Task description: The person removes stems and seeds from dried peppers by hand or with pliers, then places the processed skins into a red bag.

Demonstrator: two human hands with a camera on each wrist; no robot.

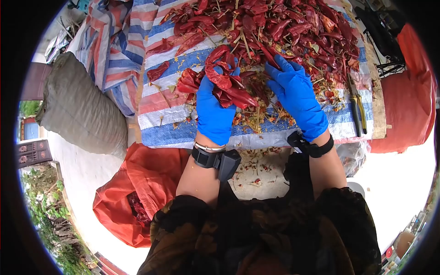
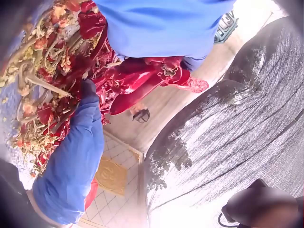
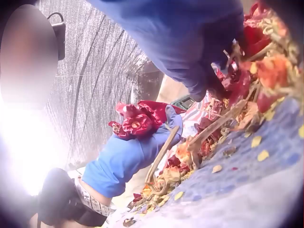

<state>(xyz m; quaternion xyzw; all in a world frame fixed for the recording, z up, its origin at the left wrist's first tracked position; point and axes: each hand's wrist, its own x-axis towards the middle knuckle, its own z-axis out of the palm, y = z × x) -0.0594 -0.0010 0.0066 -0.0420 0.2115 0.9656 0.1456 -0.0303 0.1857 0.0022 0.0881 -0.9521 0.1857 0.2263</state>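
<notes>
Dried red chili peppers (image 1: pixel 293 27) lie heaped across a striped plastic sheet (image 1: pixel 158 133). My left hand (image 1: pixel 213 117), in a blue glove, holds a bunch of dried chilies (image 1: pixel 224 89) above the near part of the sheet. Cut, open ends of that bunch (image 3: pixel 137 124) face the right wrist camera. To the right, my blue-gloved right hand (image 1: pixel 300 101) is at the near edge of the heap, its fingers pinching a long dried chili (image 1: pixel 266 52). Its fingertips are partly hidden among peppers in the right wrist view. Stems and seeds (image 1: pixel 256 121) are scattered between the hands.
Scissors (image 1: pixel 356 107) with dark and yellow handles lie at the sheet's right side. A full grey-green sack (image 1: pixel 82 107) stands at left. A red bag (image 1: pixel 137 192) with chilies sits below the near edge, and another red sack (image 1: pixel 405 110) is at right.
</notes>
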